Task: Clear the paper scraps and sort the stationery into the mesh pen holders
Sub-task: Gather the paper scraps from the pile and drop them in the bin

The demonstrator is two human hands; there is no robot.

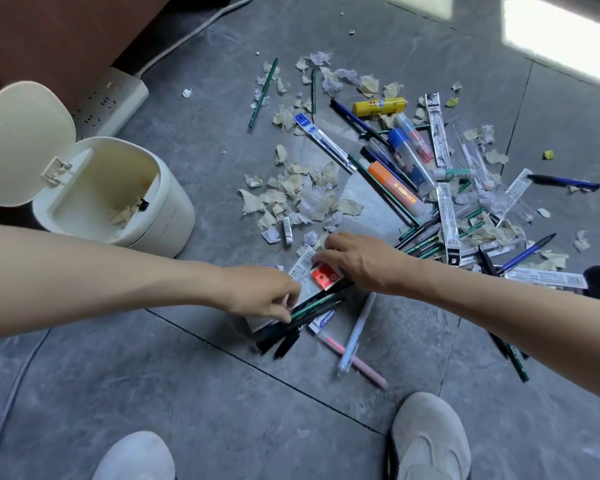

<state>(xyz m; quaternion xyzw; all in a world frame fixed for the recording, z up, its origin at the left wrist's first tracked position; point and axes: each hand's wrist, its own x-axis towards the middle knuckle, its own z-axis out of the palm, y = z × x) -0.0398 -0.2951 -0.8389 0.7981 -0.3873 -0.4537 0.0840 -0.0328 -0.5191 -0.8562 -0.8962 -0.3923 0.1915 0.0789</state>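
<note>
Torn cream paper scraps [291, 192] lie spread over the grey floor among scattered stationery [440, 188]: pens, green pencils, refill packs, an orange highlighter [394, 188], a yellow glue stick [378, 106]. My left hand [264, 294] grips a bundle of dark pens and green pencils [305, 320] low in the middle. My right hand [357, 259] reaches across from the right, fingers curled onto a red-labelled packet [326, 276] just above that bundle. No mesh pen holder shows.
A small cream bin [118, 199] stands at the left with its lid flipped open and scraps inside. A white power strip [111, 102] lies behind it. A white pen and a pink pen [357, 351] lie near my shoes [430, 441].
</note>
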